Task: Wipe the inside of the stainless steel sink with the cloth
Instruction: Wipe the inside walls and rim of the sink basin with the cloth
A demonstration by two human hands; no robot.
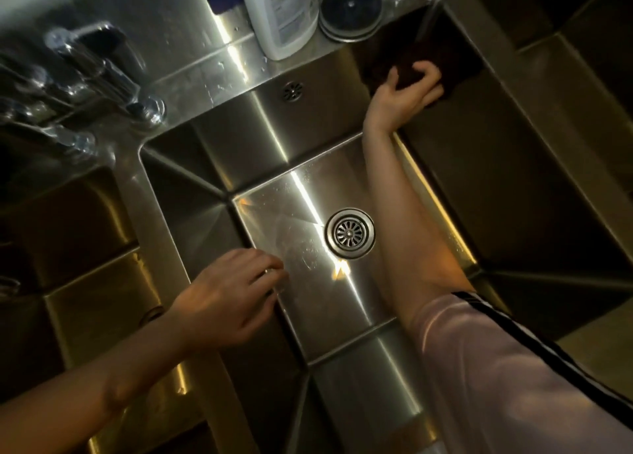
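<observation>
At one o'clock, the right hand (406,92) grips the dark cloth (407,71) against the sink's (308,128) far right corner; the left hand (227,297), fingers loosely curled and holding nothing, hovers at seven o'clock.

label print on the white bottle (281,11), blurred, unreadable

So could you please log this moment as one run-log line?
right hand grips dark brown cloth | on far right wall of stainless steel sink | left hand open, holds nothing
</observation>
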